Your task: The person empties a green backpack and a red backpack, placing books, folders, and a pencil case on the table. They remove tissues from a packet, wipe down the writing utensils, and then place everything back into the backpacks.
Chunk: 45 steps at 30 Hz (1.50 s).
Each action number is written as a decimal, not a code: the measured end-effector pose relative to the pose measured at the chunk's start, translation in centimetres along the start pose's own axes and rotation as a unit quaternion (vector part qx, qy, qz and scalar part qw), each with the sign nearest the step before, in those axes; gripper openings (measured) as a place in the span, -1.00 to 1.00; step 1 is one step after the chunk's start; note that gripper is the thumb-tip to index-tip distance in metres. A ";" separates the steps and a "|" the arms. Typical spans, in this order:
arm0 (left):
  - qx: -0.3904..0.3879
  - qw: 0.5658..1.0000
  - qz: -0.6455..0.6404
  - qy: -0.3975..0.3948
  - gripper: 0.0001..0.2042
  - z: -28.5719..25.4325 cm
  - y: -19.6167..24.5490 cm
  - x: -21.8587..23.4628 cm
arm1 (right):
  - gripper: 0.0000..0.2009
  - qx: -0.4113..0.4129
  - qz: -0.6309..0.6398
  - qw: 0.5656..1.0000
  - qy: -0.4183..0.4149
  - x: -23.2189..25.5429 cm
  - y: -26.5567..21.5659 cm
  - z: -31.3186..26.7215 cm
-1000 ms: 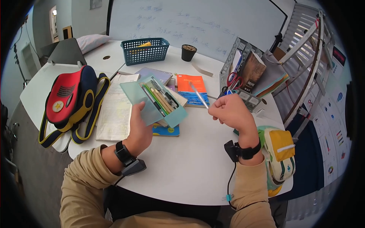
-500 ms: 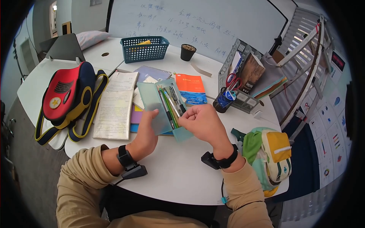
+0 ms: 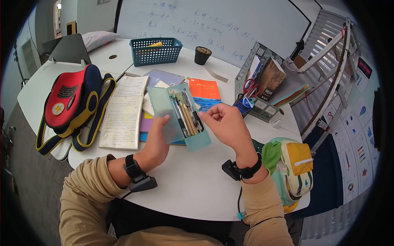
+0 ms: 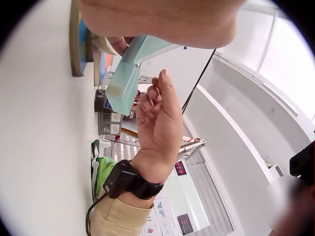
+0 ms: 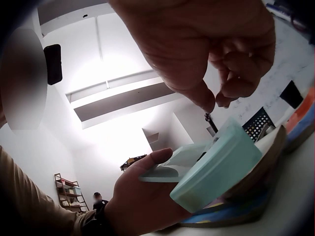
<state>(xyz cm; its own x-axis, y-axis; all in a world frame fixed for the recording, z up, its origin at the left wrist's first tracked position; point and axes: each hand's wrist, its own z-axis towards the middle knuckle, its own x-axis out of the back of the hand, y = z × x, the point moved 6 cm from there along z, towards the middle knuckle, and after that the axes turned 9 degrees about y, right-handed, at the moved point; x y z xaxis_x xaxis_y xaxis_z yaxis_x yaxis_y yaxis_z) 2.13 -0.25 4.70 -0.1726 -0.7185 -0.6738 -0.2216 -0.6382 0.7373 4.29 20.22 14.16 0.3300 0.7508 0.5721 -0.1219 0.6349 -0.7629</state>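
Note:
My left hand [image 3: 154,141] holds a translucent mint-green pencil case [image 3: 199,142], thumb against its opened lid and fingers underneath. Several pens and pencils [image 3: 186,119] lie lengthwise inside it. Just right of the case is my right hand [image 3: 230,129], thumb and fingertips close to its edge and loosely bent. In the right wrist view, the right thumb and fingers [image 5: 197,96] hover above the case [image 5: 216,169] with nothing visible between them. From the left wrist view, the right hand [image 4: 160,120] appears beside the case [image 4: 124,88], its fingers partly curled.
Below and behind the case lie an open paper booklet [image 3: 121,123], an orange book [image 3: 205,91] and other books. A red-and-navy schoolbag [image 3: 67,100] stands left, a green-and-yellow backpack [image 3: 287,168] right. Farther back are a teal basket [image 3: 154,59], a black pot [image 3: 202,58] and a grey file rack [image 3: 262,108].
My right hand brought a silvery pen leftward to the case, let go of it among the other pens, then drew slightly right. The case has turned more upright in the head view.

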 end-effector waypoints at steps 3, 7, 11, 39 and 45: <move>0.007 1.000 0.004 0.004 -0.46 -0.3 0.3 -0.4 | -0.53 -0.059 0.032 0.997 -0.023 -0.7 1.2 0.2; 0.013 1.000 0.011 -0.007 -0.44 0.0 0.0 -0.1 | -0.45 -0.144 0.118 0.972 -0.144 -3.1 3.8 0.5; 0.021 0.999 0.027 -0.027 -0.39 -0.3 0.2 -0.7 | -0.59 -0.115 0.113 0.978 -0.130 -2.9 3.0 0.3; -0.085 0.970 0.228 0.031 -0.27 0.3 0.4 -0.2 | -0.62 -0.114 0.132 0.962 -0.212 -3.9 1.0 -1.3; -0.084 0.966 0.241 0.034 -0.24 0.1 0.6 -0.4 | -0.61 -0.116 0.117 0.963 -0.214 -3.8 1.2 -1.3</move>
<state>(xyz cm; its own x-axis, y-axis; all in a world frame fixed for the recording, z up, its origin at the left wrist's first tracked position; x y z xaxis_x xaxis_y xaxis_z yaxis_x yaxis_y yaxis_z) 1.94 -0.30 5.35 -0.1515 -0.9566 -0.2488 0.0285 -0.2558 0.9663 4.10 17.90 10.71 -0.1028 0.9062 0.4101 0.0828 0.4187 -0.9044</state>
